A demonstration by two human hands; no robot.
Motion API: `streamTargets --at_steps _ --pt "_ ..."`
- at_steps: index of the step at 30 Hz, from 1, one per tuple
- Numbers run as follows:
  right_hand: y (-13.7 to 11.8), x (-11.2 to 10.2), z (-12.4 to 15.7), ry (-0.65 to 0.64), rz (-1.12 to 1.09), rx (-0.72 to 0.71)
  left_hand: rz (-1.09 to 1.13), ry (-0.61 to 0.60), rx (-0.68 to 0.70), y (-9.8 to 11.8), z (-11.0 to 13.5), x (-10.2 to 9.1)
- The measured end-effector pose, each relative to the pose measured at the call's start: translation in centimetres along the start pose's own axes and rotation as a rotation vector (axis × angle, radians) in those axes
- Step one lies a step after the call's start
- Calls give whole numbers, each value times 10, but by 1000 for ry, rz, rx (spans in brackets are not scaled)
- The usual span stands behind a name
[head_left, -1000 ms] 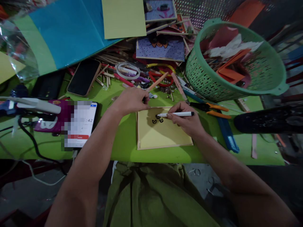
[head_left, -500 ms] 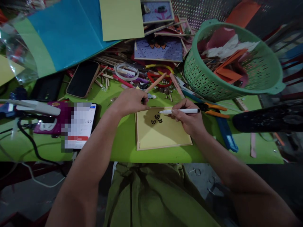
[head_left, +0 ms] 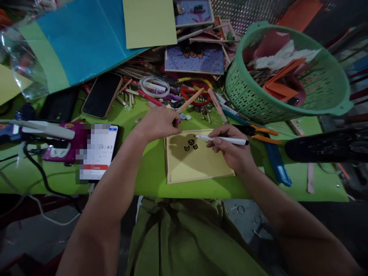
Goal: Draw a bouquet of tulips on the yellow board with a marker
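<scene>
A yellow card (head_left: 198, 165) edged with thin wooden sticks lies flat on the green table. Three small black leaf-like shapes (head_left: 191, 145) are drawn in its upper middle. My right hand (head_left: 231, 147) grips a white marker pen (head_left: 203, 137) with a black end. The pen's dark tip points left, just above the drawn shapes; whether it touches the card I cannot tell. At the card's upper left corner, my left hand (head_left: 161, 122) has curled fingers closed on the edge, with the fingertips partly hidden.
Behind the card are loose pens, sticks and pebbles. A green basket (head_left: 253, 96) with paper scraps stands back right, near orange-handled pliers (head_left: 264, 135) and a blue cutter (head_left: 277, 165). Left are a lit phone (head_left: 100, 153), a purple power strip (head_left: 64, 143) and cables.
My right hand and the marker have shifted slightly to the right, with the pen tip moving a little away from the drawn shapes. My left hand stays at the card's corner.
</scene>
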State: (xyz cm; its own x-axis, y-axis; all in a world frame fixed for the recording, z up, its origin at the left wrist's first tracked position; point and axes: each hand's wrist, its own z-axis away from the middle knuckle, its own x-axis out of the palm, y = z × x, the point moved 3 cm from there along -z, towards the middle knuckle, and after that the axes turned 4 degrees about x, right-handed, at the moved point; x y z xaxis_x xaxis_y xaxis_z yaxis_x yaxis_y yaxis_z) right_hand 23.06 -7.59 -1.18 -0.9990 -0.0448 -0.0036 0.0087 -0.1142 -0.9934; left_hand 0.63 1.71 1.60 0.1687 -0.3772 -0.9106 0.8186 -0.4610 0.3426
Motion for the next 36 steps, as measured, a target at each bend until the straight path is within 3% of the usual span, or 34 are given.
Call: streamTargets --at_steps 6,36 --pt "4 10 4 -125 84 42 16 15 1 0 1 0" --pt "3 16 3 -130 174 25 -27 20 22 0 0 2"
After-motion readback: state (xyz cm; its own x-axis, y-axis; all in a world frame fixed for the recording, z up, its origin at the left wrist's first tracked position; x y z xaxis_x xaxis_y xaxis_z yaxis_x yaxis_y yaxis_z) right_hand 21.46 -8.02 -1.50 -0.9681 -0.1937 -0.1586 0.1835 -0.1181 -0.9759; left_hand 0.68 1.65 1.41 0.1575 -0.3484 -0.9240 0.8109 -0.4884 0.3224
